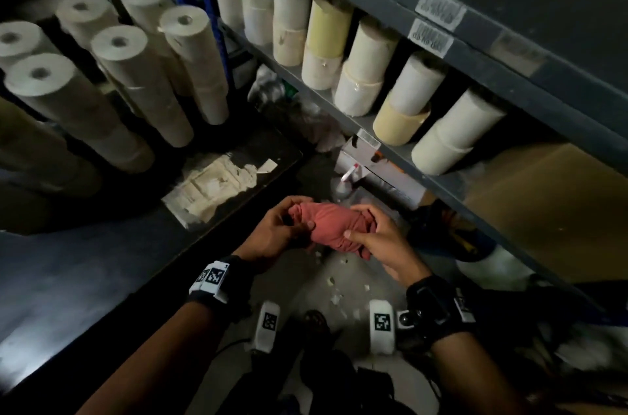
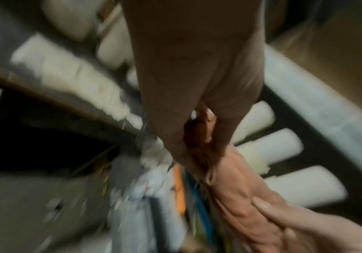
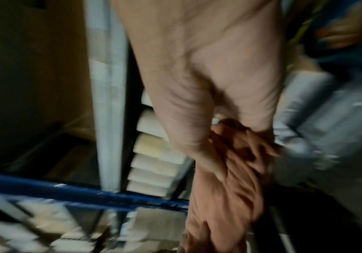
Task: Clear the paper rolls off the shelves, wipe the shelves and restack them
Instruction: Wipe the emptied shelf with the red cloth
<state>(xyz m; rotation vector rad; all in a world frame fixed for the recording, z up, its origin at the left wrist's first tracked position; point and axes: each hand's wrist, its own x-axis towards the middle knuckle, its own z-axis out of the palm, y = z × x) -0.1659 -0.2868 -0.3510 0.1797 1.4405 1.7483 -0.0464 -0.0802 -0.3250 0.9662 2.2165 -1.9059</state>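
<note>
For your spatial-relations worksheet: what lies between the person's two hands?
In the head view, a bunched pink cloth spans from the left hand to the right hand; each grips one end.

Black wristbands (image 1: 429,307) with checkered tags (image 1: 214,276)

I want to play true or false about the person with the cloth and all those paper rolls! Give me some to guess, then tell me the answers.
1. Both hands hold the red cloth. True: the left hand and the right hand each grip an end.
2. The cloth is spread flat on a shelf. False: it is bunched up between the hands, in the air.
3. The paper rolls on the right shelf are stacked in twos. True.
4. All the rolls have been cleared away. False: rolls stand on both sides.
5. The cloth is blue. False: it is red.
</note>
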